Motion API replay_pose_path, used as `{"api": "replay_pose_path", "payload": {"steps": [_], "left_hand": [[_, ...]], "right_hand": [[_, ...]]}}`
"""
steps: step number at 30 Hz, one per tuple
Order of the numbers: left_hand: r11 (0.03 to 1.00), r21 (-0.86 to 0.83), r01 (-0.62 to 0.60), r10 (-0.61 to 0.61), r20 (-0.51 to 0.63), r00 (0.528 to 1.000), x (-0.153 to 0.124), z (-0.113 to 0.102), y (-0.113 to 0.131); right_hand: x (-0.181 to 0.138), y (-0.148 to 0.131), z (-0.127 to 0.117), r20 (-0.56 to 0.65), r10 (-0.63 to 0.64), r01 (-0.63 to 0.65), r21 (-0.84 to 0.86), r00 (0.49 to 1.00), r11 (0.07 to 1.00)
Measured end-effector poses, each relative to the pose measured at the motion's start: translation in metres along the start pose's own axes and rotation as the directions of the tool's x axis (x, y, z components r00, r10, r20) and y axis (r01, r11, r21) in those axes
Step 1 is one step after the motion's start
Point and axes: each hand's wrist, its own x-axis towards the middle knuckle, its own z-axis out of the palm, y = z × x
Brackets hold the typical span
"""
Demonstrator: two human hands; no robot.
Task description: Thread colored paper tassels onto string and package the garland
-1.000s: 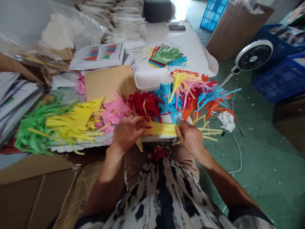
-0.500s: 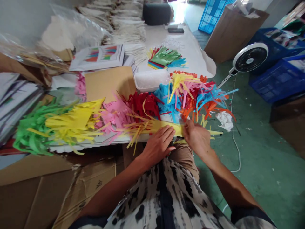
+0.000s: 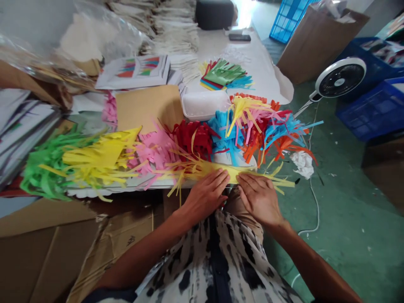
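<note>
The left hand (image 3: 206, 195) and the right hand (image 3: 259, 198) lie flat side by side, each grip open with fingers stretched out, pressing on a yellow fringed paper strip (image 3: 202, 168). The strip lies at the near edge of the tabletop (image 3: 259, 71). Just beyond it at 12 o'clock is a red fringe pile (image 3: 192, 139), with a pink fringe pile (image 3: 154, 149) at 10 o'clock. A white fan (image 3: 339, 80) stands at 2 o'clock.

The left hand (image 3: 206, 195) and the right hand (image 3: 260, 198) lie side by side, palms down, both flat with no grip closed. Their fingers are stretched forward, slightly spread, and the fingertips are nearly meeting. The bare left forearm (image 3: 151, 252) and right forearm (image 3: 309, 261) angle in from the lower corners, wrists straight.
</note>
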Motion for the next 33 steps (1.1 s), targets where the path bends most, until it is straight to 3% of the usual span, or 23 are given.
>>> {"api": "replay_pose_path", "payload": {"steps": [5,9,11,13,16,20,23,26,27,29,33], "left_hand": [[0.992,0.081,0.096,-0.096,-0.004,0.995,-0.035,-0.029,-0.017],[0.941,0.140,0.309,-0.279,-0.196,0.940,-0.045,-0.052,-0.018],[0.935,0.119,0.334,-0.291,-0.278,0.915,-0.037,-0.054,-0.011],[0.973,0.095,0.211,-0.183,-0.245,0.952,-0.022,-0.048,-0.002],[0.997,0.073,0.000,0.005,-0.065,0.998,-0.002,-0.027,0.005],[0.994,0.083,0.070,-0.073,0.030,0.997,0.004,-0.003,0.006],[0.986,0.106,0.131,-0.135,0.034,0.990,-0.001,0.000,0.010],[0.979,0.124,0.164,-0.168,0.024,0.985,-0.003,-0.002,0.017],[0.977,0.128,0.173,-0.177,0.021,0.984,-0.003,-0.003,0.019],[0.973,0.132,0.191,-0.194,0.010,0.981,-0.004,-0.003,0.023],[0.973,0.126,0.195,-0.191,-0.041,0.981,-0.011,0.001,0.028]], "right_hand": [[-0.001,0.014,-0.005,-0.039,-0.052,0.051,-0.017,0.998,0.999],[-0.002,0.015,-0.002,-0.018,-0.039,0.039,-0.011,0.999,0.999],[-0.003,0.014,-0.001,-0.006,-0.041,0.041,-0.015,0.999,0.999],[-0.002,0.012,0.000,0.001,-0.047,0.047,-0.026,0.999,0.999],[-0.002,0.012,-0.004,0.021,-0.051,0.052,-0.056,0.998,0.997],[-0.004,0.035,-0.018,-0.002,0.091,-0.090,-0.181,0.996,0.979],[-0.007,0.058,-0.031,-0.167,0.255,-0.286,-0.196,0.952,0.938],[-0.009,0.062,-0.041,-0.373,0.333,-0.384,-0.067,0.866,0.921],[-0.009,0.056,-0.042,-0.425,0.322,-0.368,-0.029,0.846,0.929],[-0.007,0.037,-0.039,-0.468,0.213,-0.233,0.016,0.858,0.972],[-0.002,-0.003,-0.015,-0.356,-0.142,0.194,0.116,0.924,0.974]]}}
